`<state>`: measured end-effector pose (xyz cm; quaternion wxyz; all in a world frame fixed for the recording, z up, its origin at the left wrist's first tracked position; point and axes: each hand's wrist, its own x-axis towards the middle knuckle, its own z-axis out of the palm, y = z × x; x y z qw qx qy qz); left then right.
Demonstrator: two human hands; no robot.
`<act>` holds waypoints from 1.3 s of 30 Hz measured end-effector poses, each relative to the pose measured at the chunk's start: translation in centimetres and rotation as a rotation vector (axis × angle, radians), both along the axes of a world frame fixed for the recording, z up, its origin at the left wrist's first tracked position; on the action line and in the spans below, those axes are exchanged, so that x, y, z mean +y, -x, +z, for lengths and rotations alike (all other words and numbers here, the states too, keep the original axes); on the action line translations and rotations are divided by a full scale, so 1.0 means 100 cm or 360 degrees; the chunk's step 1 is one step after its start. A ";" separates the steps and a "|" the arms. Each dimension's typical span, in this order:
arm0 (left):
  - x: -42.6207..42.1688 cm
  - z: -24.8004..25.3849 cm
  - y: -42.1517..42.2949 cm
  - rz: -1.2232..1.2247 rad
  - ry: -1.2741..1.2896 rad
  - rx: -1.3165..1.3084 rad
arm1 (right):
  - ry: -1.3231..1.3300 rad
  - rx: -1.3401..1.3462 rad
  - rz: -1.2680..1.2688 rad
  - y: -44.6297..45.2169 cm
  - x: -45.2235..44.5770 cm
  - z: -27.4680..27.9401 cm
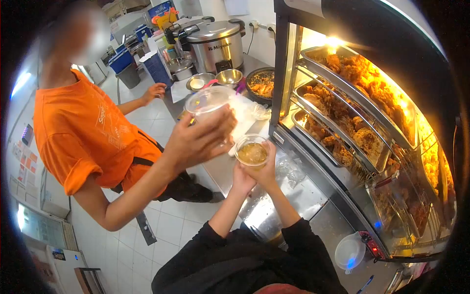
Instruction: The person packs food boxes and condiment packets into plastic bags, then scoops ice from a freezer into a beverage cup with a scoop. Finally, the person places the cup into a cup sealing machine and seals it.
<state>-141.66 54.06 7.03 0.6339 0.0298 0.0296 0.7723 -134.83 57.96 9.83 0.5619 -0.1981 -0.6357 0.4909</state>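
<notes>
A clear plastic cup with a yellowish-brown liquid in it sits in both of my hands above the steel counter. My left hand is closed against its lower left side. Around its right side curls my right hand, fingers wrapped on the wall. Just beyond, a co-worker's hand holds up a clear round plastic container, close to my cup but apart from it. What that container holds, if anything, I cannot make out.
The co-worker in an orange shirt stands at my left. A lit glass warmer with trays of fried chicken rises at the right. Behind are a large rice cooker, metal bowls and a dark pan of food.
</notes>
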 end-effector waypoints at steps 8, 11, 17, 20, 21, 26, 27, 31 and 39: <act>-0.032 0.014 -0.011 0.0175 0.0352 0.0208 | 0.0008 0.0035 0.0360 -0.008 -0.022 0.014; -0.052 0.004 -0.010 0.0215 0.0426 0.0095 | 0.0087 0.0028 0.0515 -0.001 -0.038 0.010; -0.109 -0.019 0.013 0.0343 0.0397 0.0092 | 0.0237 -0.0032 0.0777 0.018 -0.079 0.006; -0.140 -0.013 0.028 0.0402 0.0310 0.0058 | 0.0237 -0.0005 0.0872 0.042 -0.097 -0.001; -0.148 -0.012 0.036 0.0421 0.0346 0.0106 | 0.0268 0.0025 0.0951 0.050 -0.100 -0.005; -0.183 -0.008 0.079 0.0477 0.0489 0.0258 | 0.0206 -0.0036 0.1107 0.099 -0.114 -0.006; -0.187 -0.012 0.093 0.0495 0.0474 0.0250 | 0.0190 -0.0036 0.1119 0.110 -0.116 -0.006; -0.217 -0.025 0.132 0.0631 0.0660 0.0350 | 0.0153 -0.0104 0.1144 0.149 -0.122 -0.011; -0.286 0.008 0.174 0.1226 0.1316 0.1446 | -0.0024 -0.0166 0.1307 0.195 -0.152 0.002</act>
